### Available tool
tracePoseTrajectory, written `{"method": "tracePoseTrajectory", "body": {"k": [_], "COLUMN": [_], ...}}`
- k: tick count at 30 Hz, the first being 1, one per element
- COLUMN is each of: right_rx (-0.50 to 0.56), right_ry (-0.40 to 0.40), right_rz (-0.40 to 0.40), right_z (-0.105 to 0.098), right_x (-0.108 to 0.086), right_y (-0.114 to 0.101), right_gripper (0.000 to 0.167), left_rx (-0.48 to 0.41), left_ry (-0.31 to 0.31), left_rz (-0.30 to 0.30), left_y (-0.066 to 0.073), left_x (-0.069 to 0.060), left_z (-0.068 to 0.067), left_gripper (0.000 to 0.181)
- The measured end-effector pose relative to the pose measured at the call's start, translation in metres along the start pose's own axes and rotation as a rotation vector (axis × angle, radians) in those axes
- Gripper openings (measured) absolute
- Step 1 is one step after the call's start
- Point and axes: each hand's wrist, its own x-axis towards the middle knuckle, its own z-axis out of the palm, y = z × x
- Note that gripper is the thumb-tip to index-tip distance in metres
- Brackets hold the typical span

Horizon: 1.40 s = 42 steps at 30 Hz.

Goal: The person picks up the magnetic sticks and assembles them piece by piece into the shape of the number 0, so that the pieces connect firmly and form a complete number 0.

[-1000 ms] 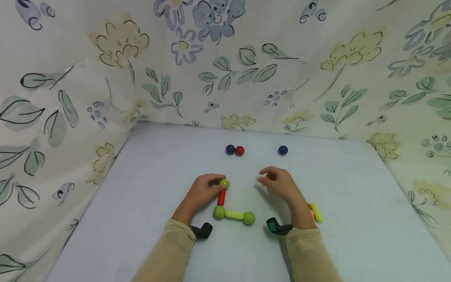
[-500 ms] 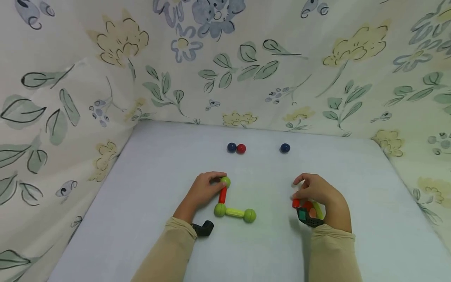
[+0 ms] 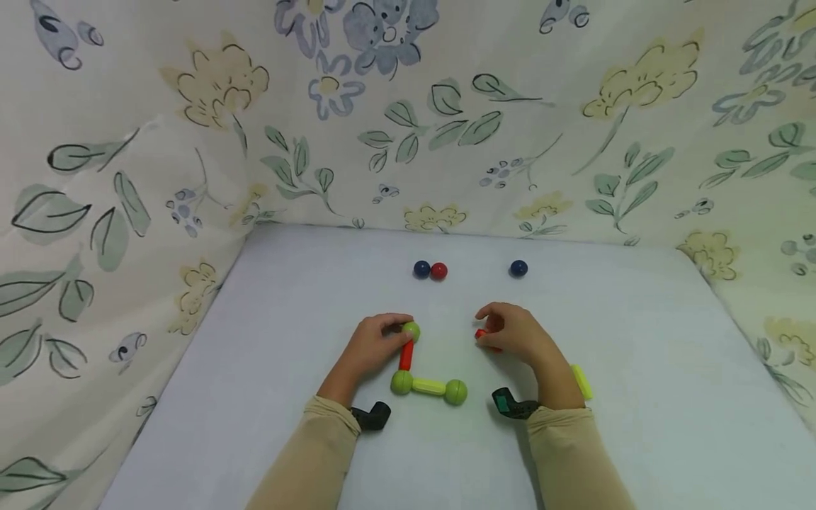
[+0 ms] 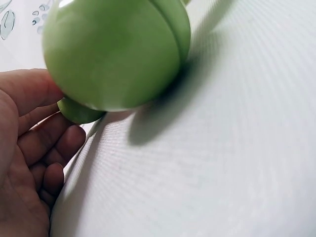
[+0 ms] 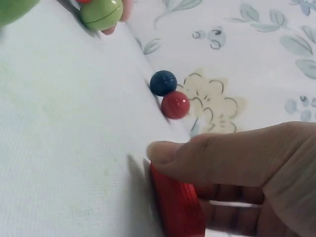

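Note:
My left hand (image 3: 372,349) pinches the upper green ball (image 3: 411,331), which sits at the top of a red rod (image 3: 406,355). That rod runs down to a corner green ball (image 3: 401,382), joined by a yellow-green rod (image 3: 429,387) to another green ball (image 3: 455,392). My right hand (image 3: 519,336) holds a separate red rod (image 5: 178,205) between thumb and fingers, to the right of the joined pieces and apart from them. In the left wrist view a large green ball (image 4: 116,52) hides much of the work.
Toward the back of the white table (image 3: 306,283) a dark blue ball (image 3: 421,269) touches a red ball (image 3: 438,271), and another dark blue ball (image 3: 518,268) stands farther right. A yellow-green rod (image 3: 581,382) lies beside my right forearm. Flowered cloth (image 3: 357,170) hangs behind.
My right hand went right to the loose pieces by the forearm, took hold of a red rod, and came back left with it. My left hand stays on the green ball.

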Motion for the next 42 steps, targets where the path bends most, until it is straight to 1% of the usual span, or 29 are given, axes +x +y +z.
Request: {"method": "tracePoseTrajectory", "body": {"k": [2, 5, 7, 9, 11, 15, 18, 22, 25, 27, 31, 37, 42], "right_rx": [-0.031, -0.050, -0.053, -0.038, -0.026, -0.006, -0.005, -0.001, 0.006, 0.010, 0.031, 0.040, 0.055], "right_ry": [-0.010, -0.033, -0.045, -0.051, -0.047, -0.058, -0.059, -0.022, -0.005, -0.005, 0.010, 0.057, 0.055], "right_rz": [0.028, 0.072, 0.076, 0.058, 0.027, -0.091, -0.168, -0.185, -0.173, -0.173, -0.198, -0.250, -0.260], "right_z": [0.002, 0.003, 0.004, 0.008, 0.016, 0.040, 0.055, 0.064, 0.066, 0.066, 0.067, 0.067, 0.067], "right_x": [-0.001, -0.002, -0.002, 0.000, 0.002, 0.007, 0.009, 0.010, 0.010, 0.010, 0.011, 0.012, 0.011], "right_y": [0.000, 0.002, 0.003, 0.000, -0.007, -0.026, -0.035, -0.039, -0.038, -0.037, -0.035, -0.035, -0.035], "right_gripper": [0.035, 0.030, 0.025, 0.021, 0.020, 0.018, 0.016, 0.012, 0.011, 0.011, 0.014, 0.019, 0.022], "left_rx": [0.002, 0.008, 0.013, 0.013, 0.013, -0.005, -0.012, -0.009, -0.015, -0.017, -0.018, -0.019, -0.020], "left_ry": [-0.001, -0.003, -0.002, -0.005, -0.010, -0.029, -0.044, -0.049, -0.047, -0.047, -0.045, -0.033, -0.035], "left_rz": [0.003, 0.002, -0.005, -0.016, -0.028, -0.024, -0.018, -0.010, -0.011, -0.023, -0.037, -0.030, -0.043], "left_y": [0.000, 0.000, 0.000, 0.001, 0.002, 0.001, 0.000, 0.001, 0.002, 0.003, 0.002, 0.000, 0.002], "left_x": [0.000, -0.001, -0.001, 0.000, 0.000, -0.001, -0.001, 0.001, 0.001, 0.001, 0.001, 0.001, 0.000], "left_z": [0.001, 0.001, 0.000, 0.000, 0.001, 0.001, 0.002, 0.002, 0.002, 0.003, 0.002, 0.002, 0.001], "left_gripper": [0.030, 0.030, 0.029, 0.028, 0.028, 0.029, 0.030, 0.031, 0.032, 0.032, 0.031, 0.031, 0.031]}}
